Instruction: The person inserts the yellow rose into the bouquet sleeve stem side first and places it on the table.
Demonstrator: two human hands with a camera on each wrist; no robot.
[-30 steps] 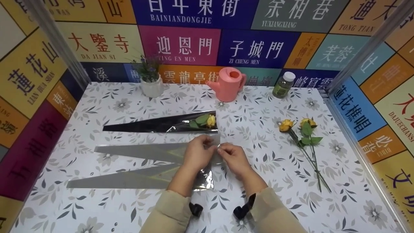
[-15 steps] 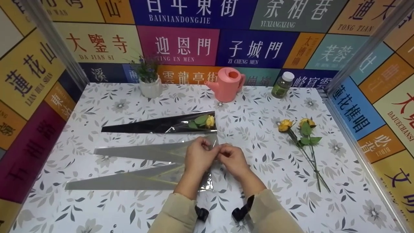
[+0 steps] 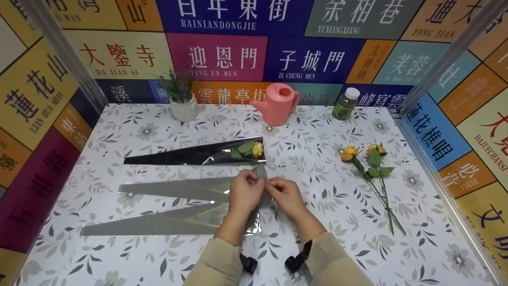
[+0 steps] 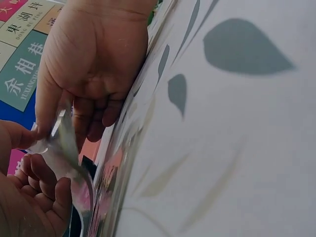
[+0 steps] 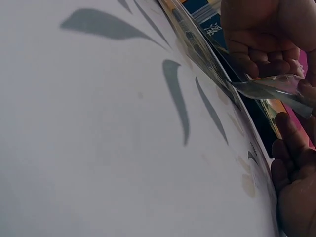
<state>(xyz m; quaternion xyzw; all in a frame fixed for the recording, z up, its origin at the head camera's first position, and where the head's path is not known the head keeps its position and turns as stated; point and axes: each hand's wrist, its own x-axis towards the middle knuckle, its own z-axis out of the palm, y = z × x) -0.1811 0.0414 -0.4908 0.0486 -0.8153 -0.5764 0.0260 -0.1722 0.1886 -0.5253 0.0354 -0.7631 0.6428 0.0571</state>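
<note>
Three long, tapered flower sleeves lie on the table in the head view. My left hand (image 3: 247, 190) and right hand (image 3: 285, 194) meet at the wide end of the middle grey sleeve (image 3: 170, 186). Both hands pinch its clear film (image 5: 274, 91) between thumb and fingers, and the film is raised and curved in the right wrist view. The nearest sleeve (image 3: 151, 222) is partly covered by my left arm. Behind the hands lies a black-backed sleeve (image 3: 178, 155) with a yellow rose (image 3: 257, 150) inside it.
Two yellow roses (image 3: 383, 194) with crossed stems lie on the right of the floral-patterned table (image 3: 337, 254). Along the back stand a potted plant (image 3: 184, 109), a pink watering can (image 3: 277, 107) and a white-capped bottle (image 3: 344, 106). Sign-covered panels (image 3: 226, 55) rise behind.
Over the past second my hands have drawn closer together at the sleeve's wide end. The film there has lifted a little. The roses and the black sleeve stay put.
</note>
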